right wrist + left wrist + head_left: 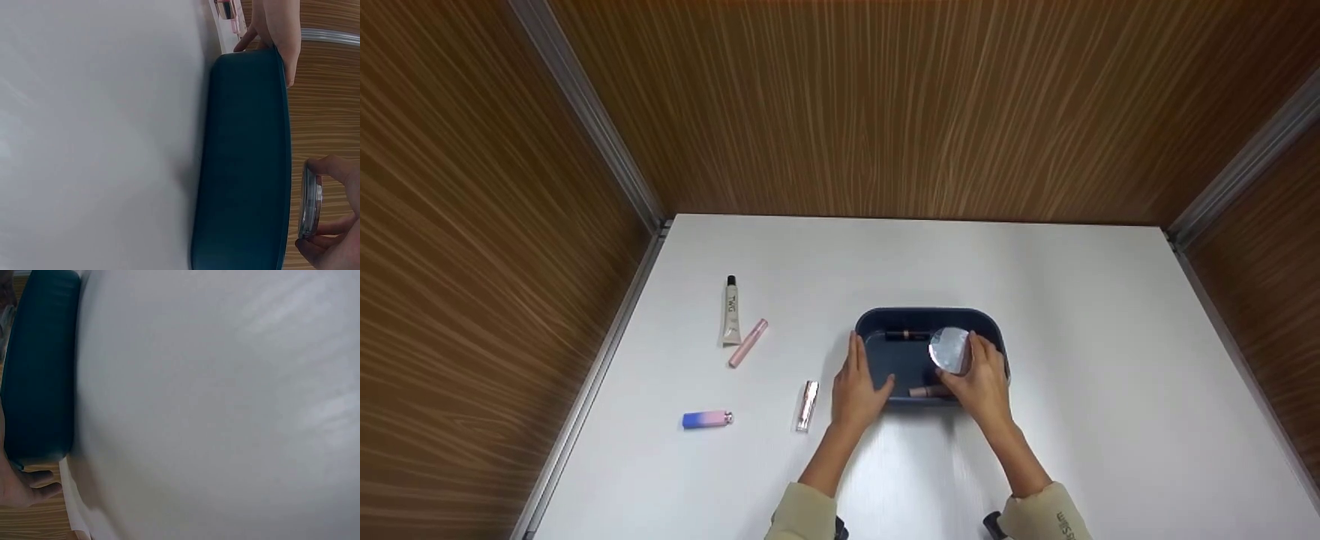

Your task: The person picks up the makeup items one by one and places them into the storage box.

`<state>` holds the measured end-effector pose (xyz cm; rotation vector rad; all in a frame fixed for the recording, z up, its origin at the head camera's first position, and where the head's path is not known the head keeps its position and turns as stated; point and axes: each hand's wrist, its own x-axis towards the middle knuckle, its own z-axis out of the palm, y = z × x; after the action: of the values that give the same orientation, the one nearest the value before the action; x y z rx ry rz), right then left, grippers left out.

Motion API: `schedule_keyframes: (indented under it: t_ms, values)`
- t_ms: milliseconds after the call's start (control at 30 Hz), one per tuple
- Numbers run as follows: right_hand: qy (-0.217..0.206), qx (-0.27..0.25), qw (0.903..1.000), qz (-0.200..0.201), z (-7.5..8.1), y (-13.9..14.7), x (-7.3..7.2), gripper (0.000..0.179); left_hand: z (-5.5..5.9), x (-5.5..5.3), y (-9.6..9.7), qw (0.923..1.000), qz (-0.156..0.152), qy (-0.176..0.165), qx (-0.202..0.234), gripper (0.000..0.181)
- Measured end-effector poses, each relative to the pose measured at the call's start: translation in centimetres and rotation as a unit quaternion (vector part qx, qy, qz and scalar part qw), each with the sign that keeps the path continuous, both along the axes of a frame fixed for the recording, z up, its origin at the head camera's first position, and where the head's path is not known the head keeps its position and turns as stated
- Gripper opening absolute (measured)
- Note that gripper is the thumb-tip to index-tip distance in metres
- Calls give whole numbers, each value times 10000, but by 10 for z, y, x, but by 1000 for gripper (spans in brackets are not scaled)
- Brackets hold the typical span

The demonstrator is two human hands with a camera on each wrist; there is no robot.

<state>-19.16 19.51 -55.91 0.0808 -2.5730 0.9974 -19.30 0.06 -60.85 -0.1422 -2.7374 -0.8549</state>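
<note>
In the head view my right hand [979, 381] holds a round silver compact [949, 350] by its edge, thumb on one side and fingers on the other. The right wrist view shows the compact [310, 201] upright on edge, just above the rim of a dark blue tray [243, 163]. My left hand [856, 394] grips the tray's near left corner, thumb over the rim and fingers along the outer left wall. Inside the tray lie a dark slim tube [907, 335] at the back and a pinkish tube [930, 391] at the front, partly hidden by my right hand.
Left of the tray on the white table [1095, 360] lie a clear and rose-gold lipstick [807, 406], a blue-pink lipstick [707, 419], a slim pink tube [748, 343] and a beige squeeze tube [731, 311]. Wood-grain panels [870, 112] enclose the table's back and sides.
</note>
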Motion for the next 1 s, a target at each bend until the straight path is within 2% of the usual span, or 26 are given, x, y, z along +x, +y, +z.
schedule_keyframes:
  t_ms: [500, 800, 1000]
  values:
    - [-20, 28, 10000, -45, -1, 1, 1, 79, 3, 1, 1, 9999, -4, -104, -113, 86]
    - [-149, 51, 9999, -13, -4, -3, -2, 79, 0, 1, 0, 9994, 28, 326, -124, 85]
    - [-318, 67, 9994, 70, -7, -6, -5, 81, -2, 0, 1, 9995, 39, 288, -90, 84]
